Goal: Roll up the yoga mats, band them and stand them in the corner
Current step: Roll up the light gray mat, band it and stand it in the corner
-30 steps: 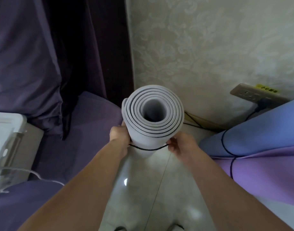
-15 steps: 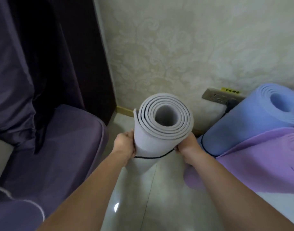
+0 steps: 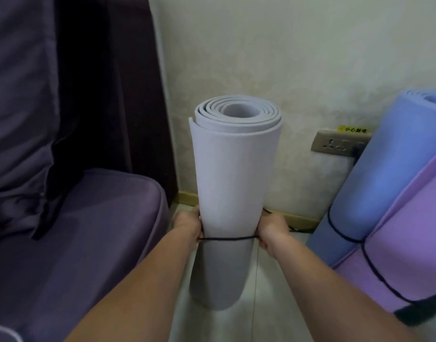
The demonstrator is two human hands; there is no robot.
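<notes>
We see a grey mat (image 3: 233, 183) rolled tight, its spiral end facing up, standing upright on the tiled floor (image 3: 268, 314) near the wall corner. A thin black band (image 3: 226, 239) circles it below the middle. To its right, apart from it, a blue mat (image 3: 375, 183) and a purple mat (image 3: 414, 245) lean side by side, touching, tilted toward the wall. Each is rolled and carries its own black band; the purple one also shows a dark strap at its lower end.
</notes>
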